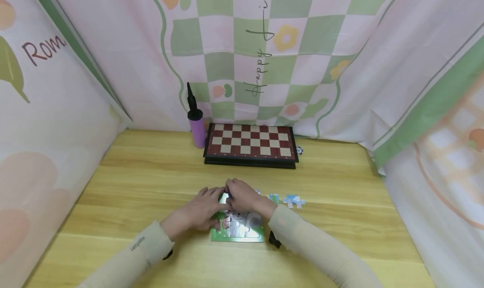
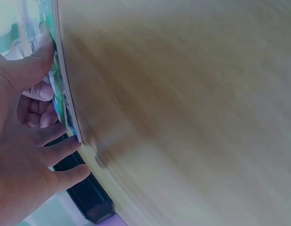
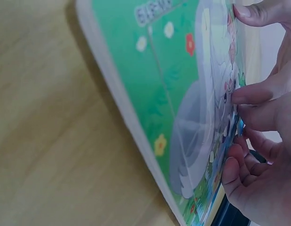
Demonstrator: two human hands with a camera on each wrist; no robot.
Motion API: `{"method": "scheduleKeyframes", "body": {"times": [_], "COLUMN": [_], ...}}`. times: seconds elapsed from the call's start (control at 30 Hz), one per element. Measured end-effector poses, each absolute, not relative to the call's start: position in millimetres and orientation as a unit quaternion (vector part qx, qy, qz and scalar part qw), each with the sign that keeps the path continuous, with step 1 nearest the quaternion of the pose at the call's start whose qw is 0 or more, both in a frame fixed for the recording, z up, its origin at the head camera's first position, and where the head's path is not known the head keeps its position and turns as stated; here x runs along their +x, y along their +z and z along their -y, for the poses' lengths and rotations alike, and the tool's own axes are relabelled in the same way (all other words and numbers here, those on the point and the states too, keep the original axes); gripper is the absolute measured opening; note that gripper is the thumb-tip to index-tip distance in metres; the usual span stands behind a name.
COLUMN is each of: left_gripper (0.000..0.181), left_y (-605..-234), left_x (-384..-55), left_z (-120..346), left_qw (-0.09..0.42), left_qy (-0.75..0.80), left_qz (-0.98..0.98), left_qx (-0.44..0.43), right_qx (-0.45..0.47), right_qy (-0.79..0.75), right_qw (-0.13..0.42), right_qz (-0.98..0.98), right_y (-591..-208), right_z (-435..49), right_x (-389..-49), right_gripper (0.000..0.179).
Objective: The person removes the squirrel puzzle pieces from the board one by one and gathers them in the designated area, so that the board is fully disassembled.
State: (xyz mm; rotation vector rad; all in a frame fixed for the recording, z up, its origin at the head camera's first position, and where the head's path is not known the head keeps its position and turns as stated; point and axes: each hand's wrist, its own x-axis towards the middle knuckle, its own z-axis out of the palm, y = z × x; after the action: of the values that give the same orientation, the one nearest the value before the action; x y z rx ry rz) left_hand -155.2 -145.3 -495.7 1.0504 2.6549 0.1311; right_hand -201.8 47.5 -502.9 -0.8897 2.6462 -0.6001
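A jigsaw puzzle (image 1: pixel 237 229) with a green border and a grey-and-white cartoon picture lies on the table; glare covers part of it. My left hand (image 1: pixel 206 208) rests along its left side, thumb on the picture and fingers spread past the edge in the left wrist view. At the upper part of the puzzle, my right hand (image 1: pixel 243 196) has curled fingers and seems to pinch a small blue puzzle piece (image 3: pixel 240 127), mostly hidden by the fingertips. Loose puzzle pieces (image 1: pixel 294 201) lie right of the puzzle, some partly behind the right wrist.
Behind the puzzle lies a folded chessboard (image 1: pixel 251 141) with red and cream squares. A purple hand pump (image 1: pixel 197 130) with a black handle stands at its left. Printed curtains (image 1: pixel 257 48) enclose the wooden table (image 1: pixel 143 170) at the back and sides.
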Motion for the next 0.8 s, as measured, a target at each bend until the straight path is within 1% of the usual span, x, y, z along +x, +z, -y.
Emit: {"method": "scheduleKeyframes", "body": {"times": [0.1, 0.3, 0.4, 0.53, 0.7, 0.8], "left_gripper": [0.077, 0.092, 0.09, 0.081, 0.081, 0.083], "left_y": [-496, -497, -496, -495, -498, -501], "left_x": [-156, -159, -162, -166, -168, -169], "left_z": [147, 149, 151, 154, 155, 153], "left_qw": [0.143, 0.143, 0.139, 0.127, 0.129, 0.121], "left_qy": [0.061, 0.1, 0.117, 0.099, 0.071, 0.071], "left_qz": [-0.923, -0.928, -0.933, -0.942, -0.945, -0.946], "left_qx": [0.352, 0.329, 0.311, 0.295, 0.291, 0.292], "right_qx": [-0.306, -0.311, -0.305, -0.296, -0.294, -0.293], "right_qy": [-0.223, -0.219, -0.219, -0.216, -0.216, -0.214], "right_qw": [0.149, 0.151, 0.161, 0.17, 0.17, 0.172], "right_qz": [-0.914, -0.912, -0.913, -0.915, -0.915, -0.916], "right_y": [-502, -502, -501, -499, -500, -500], "right_z": [-48, -47, -47, -46, -45, -45], "right_x": [-201, -202, -202, -202, -202, -201], "right_gripper": [0.029, 0.028, 0.028, 0.025, 0.025, 0.027]}}
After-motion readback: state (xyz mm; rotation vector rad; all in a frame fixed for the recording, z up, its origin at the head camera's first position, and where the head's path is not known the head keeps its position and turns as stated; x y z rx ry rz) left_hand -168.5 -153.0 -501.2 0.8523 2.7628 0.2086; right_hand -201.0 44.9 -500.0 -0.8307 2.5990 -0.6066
